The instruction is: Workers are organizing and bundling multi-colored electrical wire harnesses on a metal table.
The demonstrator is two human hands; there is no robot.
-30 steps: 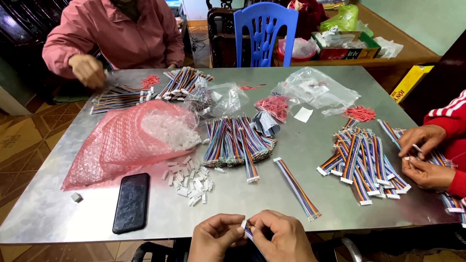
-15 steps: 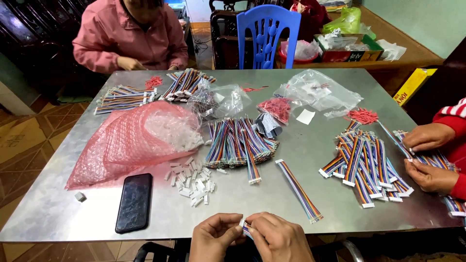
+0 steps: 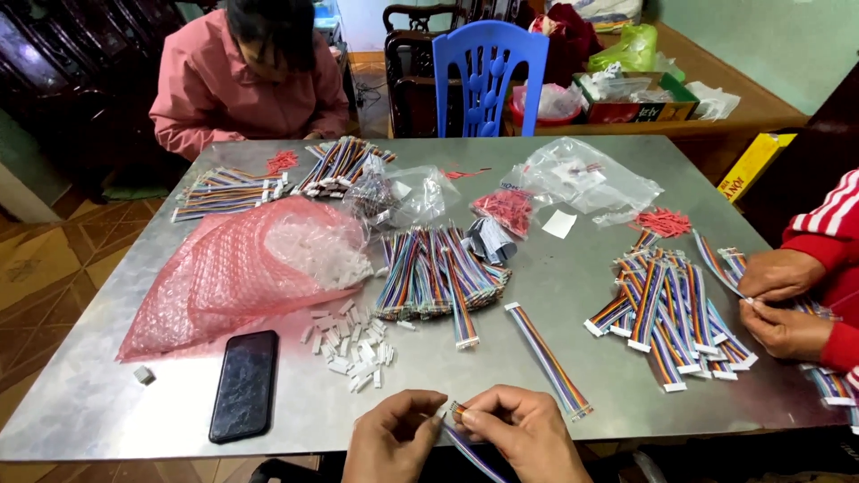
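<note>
A dull metal table (image 3: 573, 295) fills the room's middle, with a blue plastic chair (image 3: 490, 67) at its far edge and co-workers seated at the far left and at the right. Since the earlier frame the view has shifted a little closer; the person in the pink jacket (image 3: 237, 85) now bends lower over the table, and the co-worker's hands at the right have drawn closer together over their flat cables.

A crinkled pink bubble-wrap bag (image 3: 237, 273) lies beside a loose scatter of small white plastic connectors (image 3: 351, 344), a glossy black phone (image 3: 243, 385) and a heap of flat rainbow-striped ribbon cables (image 3: 438, 273).

At the near edge, the left hand (image 3: 389, 438) and right hand (image 3: 528, 438) meet, fingers pinched shut on the end of one ribbon cable (image 3: 470, 447). Its tip sits between the thumbs and forefingers, seemingly with a white connector on it, and the striped length trails down below the hands
</note>
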